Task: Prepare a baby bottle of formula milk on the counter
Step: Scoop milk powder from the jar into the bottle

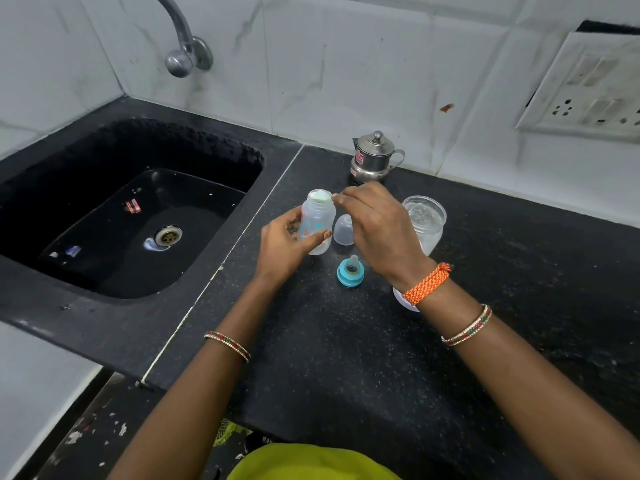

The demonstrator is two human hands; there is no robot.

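- Our left hand (pixel 287 242) is gripping the upright bottle (pixel 317 223) on the bench (pixel 346 358).
- Our right hand (pixel 375 225) fingers are pinching a scoop (pixel 321 196) at its mouth.

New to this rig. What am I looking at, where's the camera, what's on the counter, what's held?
No robot here: a person's two bare hands, filmed by one wide-angle camera on their head, looking down at a black counter beside a sink. The left hand grips an open baby bottle. The right hand holds a small scoop at its mouth. On the counter: a blue teat ring, a clear cap, a clear jar and a steel pot.
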